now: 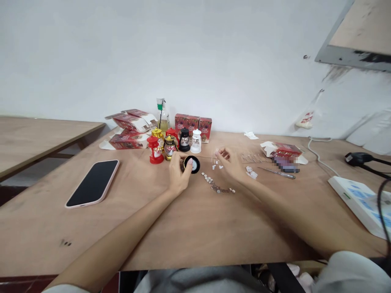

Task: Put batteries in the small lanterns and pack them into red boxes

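Observation:
My left hand (179,173) is closed around a small lantern (198,165), tipped so that its round black base with a white centre faces me. The thumb presses on that white centre. To its right, my right hand (230,162) hovers over the table with the fingertips pinched together; anything between them is too small to make out. Below that hand are small white pieces (214,167) and a scattered row of button cells (208,178). Behind my left hand several small lanterns stand upright, among them a red one (156,150), a black one (184,140) and a white one (196,141).
A phone (93,183) lies at left. Red boxes (130,140) are piled behind it, and more boxes (193,122) stand by the wall. To the right are clear thin parts (252,157), a screwdriver (277,173), an open box (282,149) and a white power strip (356,199).

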`<state>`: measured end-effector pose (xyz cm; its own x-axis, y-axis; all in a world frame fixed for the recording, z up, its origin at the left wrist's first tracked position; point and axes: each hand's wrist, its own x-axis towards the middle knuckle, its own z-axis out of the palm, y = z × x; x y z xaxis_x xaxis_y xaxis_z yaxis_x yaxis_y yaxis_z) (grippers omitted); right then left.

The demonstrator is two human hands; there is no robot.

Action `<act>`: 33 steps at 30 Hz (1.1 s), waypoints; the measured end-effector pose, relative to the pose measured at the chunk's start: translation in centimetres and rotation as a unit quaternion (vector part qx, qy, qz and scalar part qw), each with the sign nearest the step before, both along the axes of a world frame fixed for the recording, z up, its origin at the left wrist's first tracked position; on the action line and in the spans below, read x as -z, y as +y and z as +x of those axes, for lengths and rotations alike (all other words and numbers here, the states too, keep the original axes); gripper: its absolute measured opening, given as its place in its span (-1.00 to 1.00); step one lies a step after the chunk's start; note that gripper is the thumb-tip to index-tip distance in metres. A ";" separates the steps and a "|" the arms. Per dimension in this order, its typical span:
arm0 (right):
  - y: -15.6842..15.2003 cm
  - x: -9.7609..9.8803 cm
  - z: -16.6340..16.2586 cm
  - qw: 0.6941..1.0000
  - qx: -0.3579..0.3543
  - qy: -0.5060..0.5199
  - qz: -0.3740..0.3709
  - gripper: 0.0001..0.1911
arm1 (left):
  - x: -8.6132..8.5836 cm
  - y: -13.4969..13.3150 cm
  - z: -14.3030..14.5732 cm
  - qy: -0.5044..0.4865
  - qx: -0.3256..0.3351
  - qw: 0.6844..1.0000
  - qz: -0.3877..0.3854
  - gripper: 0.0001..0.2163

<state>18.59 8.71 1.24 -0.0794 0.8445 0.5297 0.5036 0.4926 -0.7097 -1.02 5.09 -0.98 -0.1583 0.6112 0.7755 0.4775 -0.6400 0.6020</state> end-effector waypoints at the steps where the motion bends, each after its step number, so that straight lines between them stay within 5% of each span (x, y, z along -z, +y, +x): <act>1: -0.4 0.3 0.4 1.000 0.012 0.007 -0.015 -0.71 | 0.0 0.0 0.0 -0.007 0.000 1.000 -0.008 -0.89; 4: -0.7 1.1 1.7 0.997 0.069 0.004 -0.033 -0.73 | 0.0 0.2 -0.1 -0.036 0.003 0.999 -0.027 -0.91; 11: -0.8 3.0 2.6 0.966 0.066 -0.223 0.115 -0.78 | -0.7 0.5 -0.5 -0.076 0.019 0.997 -0.011 -0.81; 16: -1.1 4.1 2.1 0.958 0.051 -0.275 0.065 -0.78 | -1.1 0.9 -1.1 -0.041 -0.004 0.999 0.016 -0.70; 23: -1.3 4.2 1.7 0.923 0.180 -0.340 -0.018 -0.19 | -1.0 1.8 -2.3 -0.002 -0.091 0.996 -0.002 -0.67; 33: -0.8 5.3 2.0 0.948 0.160 -0.272 0.021 -0.44 | -0.8 2.4 -2.8 -0.099 -0.114 0.988 -0.024 -0.86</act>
